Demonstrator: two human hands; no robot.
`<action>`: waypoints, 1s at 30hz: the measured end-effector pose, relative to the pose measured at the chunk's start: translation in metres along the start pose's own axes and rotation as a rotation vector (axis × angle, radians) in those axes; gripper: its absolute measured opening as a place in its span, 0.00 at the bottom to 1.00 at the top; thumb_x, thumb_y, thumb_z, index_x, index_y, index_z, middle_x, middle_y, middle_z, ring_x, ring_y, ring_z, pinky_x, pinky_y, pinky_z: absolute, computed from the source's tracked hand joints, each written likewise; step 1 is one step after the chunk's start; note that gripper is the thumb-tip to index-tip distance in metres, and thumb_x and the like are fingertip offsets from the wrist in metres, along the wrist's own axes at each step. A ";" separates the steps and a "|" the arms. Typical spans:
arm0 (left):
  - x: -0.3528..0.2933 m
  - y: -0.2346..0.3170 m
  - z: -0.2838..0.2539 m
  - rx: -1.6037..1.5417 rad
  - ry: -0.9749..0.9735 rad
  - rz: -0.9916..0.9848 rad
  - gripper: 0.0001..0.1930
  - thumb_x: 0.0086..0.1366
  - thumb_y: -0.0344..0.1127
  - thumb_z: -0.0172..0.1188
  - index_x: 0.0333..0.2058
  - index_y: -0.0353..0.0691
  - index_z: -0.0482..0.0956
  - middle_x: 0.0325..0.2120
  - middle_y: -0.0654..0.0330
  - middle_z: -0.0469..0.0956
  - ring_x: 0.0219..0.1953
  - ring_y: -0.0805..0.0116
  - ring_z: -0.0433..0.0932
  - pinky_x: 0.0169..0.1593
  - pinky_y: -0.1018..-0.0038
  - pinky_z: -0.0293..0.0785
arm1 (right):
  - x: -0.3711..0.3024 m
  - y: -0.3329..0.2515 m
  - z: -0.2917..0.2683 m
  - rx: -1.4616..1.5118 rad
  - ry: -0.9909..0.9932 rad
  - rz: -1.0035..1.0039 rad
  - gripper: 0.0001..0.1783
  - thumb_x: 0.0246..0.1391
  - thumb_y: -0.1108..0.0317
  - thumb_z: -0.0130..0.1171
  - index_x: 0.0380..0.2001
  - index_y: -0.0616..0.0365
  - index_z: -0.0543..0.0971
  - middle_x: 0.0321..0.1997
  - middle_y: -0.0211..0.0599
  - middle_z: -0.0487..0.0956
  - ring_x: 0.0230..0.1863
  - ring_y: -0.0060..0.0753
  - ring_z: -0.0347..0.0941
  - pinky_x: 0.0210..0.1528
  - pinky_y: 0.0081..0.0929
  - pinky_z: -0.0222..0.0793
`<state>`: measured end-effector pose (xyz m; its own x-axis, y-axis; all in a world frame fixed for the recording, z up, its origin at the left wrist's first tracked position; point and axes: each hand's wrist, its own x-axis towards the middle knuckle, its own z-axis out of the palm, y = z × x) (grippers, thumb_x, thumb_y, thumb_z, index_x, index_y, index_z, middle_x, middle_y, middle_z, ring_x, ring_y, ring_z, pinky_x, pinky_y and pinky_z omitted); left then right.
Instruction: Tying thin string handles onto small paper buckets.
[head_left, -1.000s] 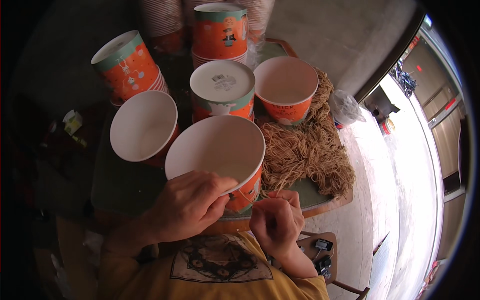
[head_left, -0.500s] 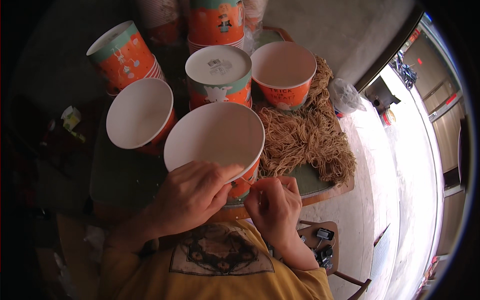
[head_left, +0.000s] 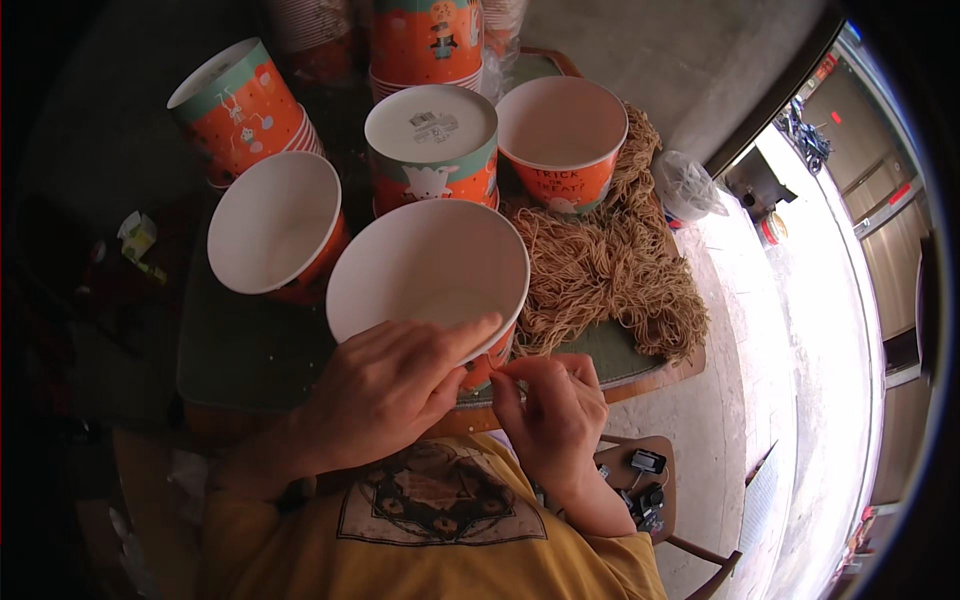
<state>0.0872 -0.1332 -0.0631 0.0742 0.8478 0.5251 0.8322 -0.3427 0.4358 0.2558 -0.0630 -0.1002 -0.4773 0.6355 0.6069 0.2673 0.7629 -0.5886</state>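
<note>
A large orange paper bucket (head_left: 420, 275) with a white inside stands open at the near edge of a small green-topped table (head_left: 240, 350). My left hand (head_left: 385, 385) grips its near rim and wall, forefinger stretched along the rim. My right hand (head_left: 548, 410) is beside it, fingertips pinched at the bucket's outer wall just under the rim, seemingly on a thin tan strand. A heap of tan string-like fibre (head_left: 610, 265) lies right of the bucket.
Several more orange and teal buckets stand behind: an open one (head_left: 275, 225) at left, an upside-down one (head_left: 432, 140), an open one (head_left: 562, 135), a tilted stack (head_left: 240, 105). A clear bag (head_left: 685, 185) lies at right, a small stool (head_left: 640, 480) below.
The view has shifted slightly, so the buckets sit higher in frame. Both hands stay at the near bucket's rim; my right fingers have moved closer to its wall.
</note>
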 end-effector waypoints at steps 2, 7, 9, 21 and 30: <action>0.000 -0.001 -0.005 0.020 -0.046 0.048 0.25 0.50 0.22 0.66 0.49 0.41 0.76 0.29 0.61 0.75 0.28 0.64 0.76 0.32 0.70 0.76 | -0.001 -0.002 -0.001 0.002 0.033 -0.012 0.09 0.43 0.75 0.68 0.29 0.55 0.78 0.11 0.22 0.66 0.18 0.26 0.64 0.31 0.23 0.63; -0.006 -0.009 -0.001 0.067 -0.076 0.131 0.19 0.54 0.30 0.62 0.47 0.44 0.78 0.26 0.64 0.67 0.28 0.67 0.73 0.33 0.72 0.74 | 0.002 -0.007 -0.003 0.120 -0.014 0.003 0.08 0.45 0.78 0.66 0.29 0.57 0.78 0.14 0.25 0.69 0.20 0.23 0.65 0.29 0.22 0.63; -0.006 -0.009 -0.001 0.085 -0.055 0.130 0.14 0.52 0.29 0.63 0.40 0.42 0.80 0.27 0.64 0.68 0.28 0.67 0.73 0.32 0.71 0.73 | -0.003 -0.006 -0.004 0.172 -0.029 0.061 0.06 0.47 0.78 0.65 0.29 0.59 0.78 0.16 0.26 0.70 0.21 0.21 0.66 0.28 0.20 0.63; 0.002 -0.001 -0.004 0.064 -0.010 0.095 0.17 0.45 0.28 0.70 0.36 0.42 0.77 0.29 0.62 0.71 0.30 0.63 0.73 0.34 0.68 0.71 | -0.004 -0.001 -0.001 0.523 -0.125 0.264 0.04 0.54 0.77 0.61 0.33 0.63 0.75 0.27 0.32 0.75 0.23 0.18 0.70 0.24 0.17 0.66; -0.004 -0.012 -0.006 0.121 -0.061 0.148 0.08 0.54 0.30 0.62 0.32 0.40 0.73 0.30 0.61 0.69 0.33 0.63 0.73 0.38 0.67 0.71 | -0.003 0.000 0.002 0.498 -0.103 0.210 0.05 0.52 0.78 0.62 0.32 0.62 0.75 0.23 0.29 0.73 0.20 0.14 0.65 0.22 0.15 0.61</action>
<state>0.0736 -0.1349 -0.0658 0.2313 0.8160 0.5298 0.8695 -0.4177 0.2638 0.2555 -0.0649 -0.1029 -0.5425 0.7341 0.4083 -0.0511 0.4563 -0.8883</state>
